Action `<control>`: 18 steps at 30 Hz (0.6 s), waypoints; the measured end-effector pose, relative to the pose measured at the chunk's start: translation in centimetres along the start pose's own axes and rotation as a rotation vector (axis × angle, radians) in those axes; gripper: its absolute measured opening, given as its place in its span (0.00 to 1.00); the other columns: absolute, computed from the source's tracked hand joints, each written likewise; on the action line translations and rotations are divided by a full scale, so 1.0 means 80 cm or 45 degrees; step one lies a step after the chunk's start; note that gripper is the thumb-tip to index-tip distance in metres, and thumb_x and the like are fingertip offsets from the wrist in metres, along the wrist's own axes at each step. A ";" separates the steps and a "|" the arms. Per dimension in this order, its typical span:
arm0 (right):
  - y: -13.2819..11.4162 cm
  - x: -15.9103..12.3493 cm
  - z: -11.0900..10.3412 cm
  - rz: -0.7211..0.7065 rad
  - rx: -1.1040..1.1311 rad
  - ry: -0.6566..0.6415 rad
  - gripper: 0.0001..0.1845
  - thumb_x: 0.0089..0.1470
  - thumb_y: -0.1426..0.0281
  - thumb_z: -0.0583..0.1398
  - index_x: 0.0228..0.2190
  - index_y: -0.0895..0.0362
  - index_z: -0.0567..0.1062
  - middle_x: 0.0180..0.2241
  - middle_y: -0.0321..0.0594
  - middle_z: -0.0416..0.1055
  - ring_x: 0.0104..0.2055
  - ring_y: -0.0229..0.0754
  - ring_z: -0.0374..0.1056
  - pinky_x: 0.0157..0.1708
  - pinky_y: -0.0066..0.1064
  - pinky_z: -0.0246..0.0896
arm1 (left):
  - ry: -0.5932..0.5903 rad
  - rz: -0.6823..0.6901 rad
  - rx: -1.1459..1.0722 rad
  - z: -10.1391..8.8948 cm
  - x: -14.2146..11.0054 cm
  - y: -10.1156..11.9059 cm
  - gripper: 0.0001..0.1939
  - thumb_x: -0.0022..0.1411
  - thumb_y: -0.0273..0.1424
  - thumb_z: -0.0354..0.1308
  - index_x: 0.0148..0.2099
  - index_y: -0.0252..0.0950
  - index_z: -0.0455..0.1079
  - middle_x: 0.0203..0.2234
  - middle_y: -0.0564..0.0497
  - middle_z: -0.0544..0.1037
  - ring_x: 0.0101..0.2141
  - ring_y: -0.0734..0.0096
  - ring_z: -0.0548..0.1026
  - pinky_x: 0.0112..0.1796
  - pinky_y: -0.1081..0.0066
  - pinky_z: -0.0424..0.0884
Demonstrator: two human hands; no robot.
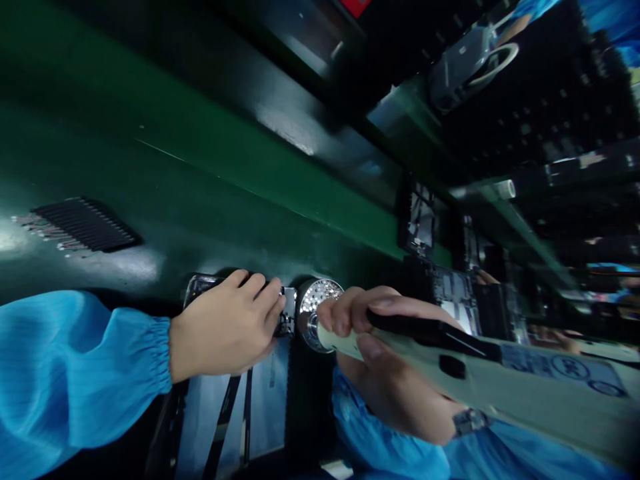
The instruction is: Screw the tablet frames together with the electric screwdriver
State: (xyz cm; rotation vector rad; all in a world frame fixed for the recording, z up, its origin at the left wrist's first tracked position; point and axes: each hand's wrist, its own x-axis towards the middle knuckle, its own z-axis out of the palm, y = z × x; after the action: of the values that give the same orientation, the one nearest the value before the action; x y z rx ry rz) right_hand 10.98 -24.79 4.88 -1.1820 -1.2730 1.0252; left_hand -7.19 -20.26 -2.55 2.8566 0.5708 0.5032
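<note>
My left hand [233, 323], in a blue sleeve, lies across the upper end of an opened tablet [267, 407], its fingers bent over the parts there. Bare silvery panels with dark ribbon cables show below the hand; what lies under the palm is hidden. My right hand [395, 360] is wrapped round a pale electric screwdriver [480, 373] with a black lever. The front end of the screwdriver is over a round metal dish [320, 293] of small screws, just right of the tablet. Its bit cannot be made out.
A stack of black strips with thin wires [87, 225] lies on the green bench [210, 207] at the left. More opened devices [423, 217] stand at the right. Beyond a raised ledge, a grey tape dispenser [463, 67] is near another person's hand [515, 28].
</note>
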 end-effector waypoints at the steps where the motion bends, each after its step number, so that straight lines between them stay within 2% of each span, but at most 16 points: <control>1: 0.002 0.001 0.001 -0.021 0.006 0.012 0.17 0.53 0.82 0.62 0.42 0.51 0.78 0.30 0.33 0.68 0.31 0.39 0.68 0.31 0.38 0.70 | 0.000 0.000 0.002 0.000 0.000 0.000 0.24 0.73 0.38 0.49 0.57 0.23 0.73 0.54 0.32 0.75 0.46 0.48 0.76 0.43 0.54 0.73; 5: 0.010 0.003 0.006 -0.073 0.014 0.044 0.16 0.52 0.78 0.64 0.42 0.50 0.78 0.28 0.32 0.67 0.29 0.39 0.67 0.29 0.38 0.68 | -0.003 0.000 -0.002 0.000 0.001 0.000 0.24 0.72 0.37 0.50 0.57 0.23 0.73 0.54 0.31 0.75 0.46 0.48 0.76 0.42 0.54 0.73; 13: 0.004 0.003 0.006 -0.044 0.007 0.077 0.16 0.51 0.78 0.64 0.41 0.49 0.78 0.28 0.33 0.66 0.29 0.39 0.66 0.30 0.39 0.68 | -0.014 0.014 -0.004 -0.001 0.001 -0.001 0.24 0.73 0.37 0.48 0.57 0.22 0.73 0.54 0.31 0.75 0.46 0.47 0.76 0.41 0.53 0.73; 18: -0.001 0.001 0.004 0.003 -0.005 0.036 0.18 0.51 0.80 0.63 0.41 0.49 0.78 0.29 0.32 0.67 0.31 0.38 0.67 0.31 0.37 0.69 | -0.021 0.003 -0.012 -0.002 0.002 -0.001 0.24 0.74 0.36 0.47 0.58 0.22 0.72 0.54 0.31 0.75 0.46 0.47 0.76 0.42 0.54 0.73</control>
State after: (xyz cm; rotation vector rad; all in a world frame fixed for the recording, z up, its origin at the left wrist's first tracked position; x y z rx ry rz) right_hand 10.65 -24.74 4.96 -1.1974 -1.2522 1.0047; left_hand -7.16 -20.12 -2.35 2.8503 0.5612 0.4813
